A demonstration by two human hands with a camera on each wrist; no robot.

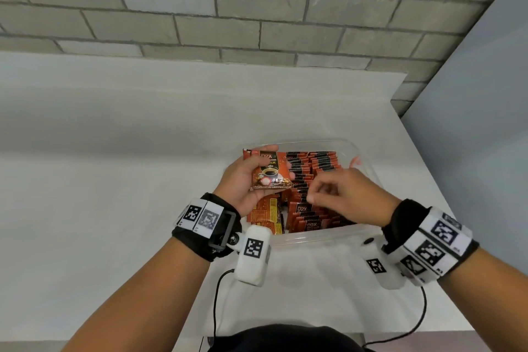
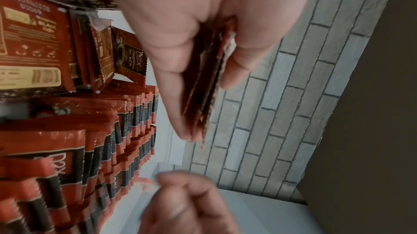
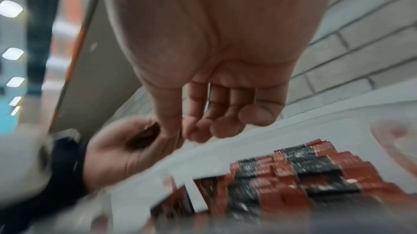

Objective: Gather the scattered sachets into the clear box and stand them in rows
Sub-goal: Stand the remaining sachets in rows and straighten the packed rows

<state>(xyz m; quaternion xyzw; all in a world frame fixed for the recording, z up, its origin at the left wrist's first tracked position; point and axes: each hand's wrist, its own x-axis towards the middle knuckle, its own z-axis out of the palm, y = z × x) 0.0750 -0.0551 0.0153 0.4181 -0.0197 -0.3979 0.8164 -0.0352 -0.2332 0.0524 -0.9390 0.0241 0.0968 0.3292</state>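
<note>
left hand (image 1: pixel 243 180) grips orange-brown foil sachets (image 1: pixel 270 171) | right hand (image 1: pixel 343 194) loosely curled, empty | over clear plastic box (image 1: pixel 314 240)

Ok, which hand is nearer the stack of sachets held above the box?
Left. The left hand grips the stack of sachets itself, above the box; the right hand hovers beside it, empty, fingers loosely curled over the standing rows.
</note>
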